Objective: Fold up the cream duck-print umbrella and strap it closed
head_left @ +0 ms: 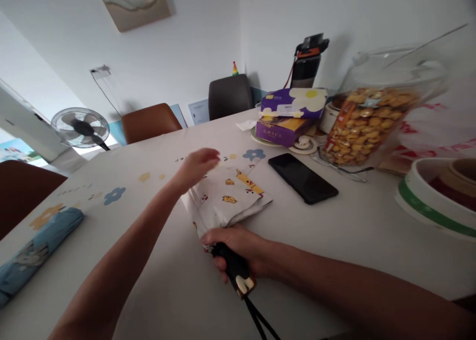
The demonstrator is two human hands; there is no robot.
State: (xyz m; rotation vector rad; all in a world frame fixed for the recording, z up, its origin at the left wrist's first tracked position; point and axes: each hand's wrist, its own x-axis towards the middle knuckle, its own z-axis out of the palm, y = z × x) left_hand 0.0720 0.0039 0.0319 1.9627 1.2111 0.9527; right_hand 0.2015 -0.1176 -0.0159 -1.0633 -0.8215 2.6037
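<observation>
A folding umbrella with white, yellow-printed fabric (223,196) lies loosely folded over the table, its canopy spreading away from me. My right hand (238,250) is wrapped round its black handle (235,269) and the base of the fabric; a black wrist strap (256,317) hangs from the handle's end. My left hand (199,167) is at the far left edge of the canopy, slightly blurred, with its fingers stretched to the right. Whether its palm touches the fabric is hidden.
Left on the table is a rolled blue umbrella (40,250). A black phone (303,177) lies right of the canopy, near glasses (345,169). Behind stand tissue packs (292,104), a bottle (308,64) and a snack jar (375,116). Tape rolls (427,201) sit at right.
</observation>
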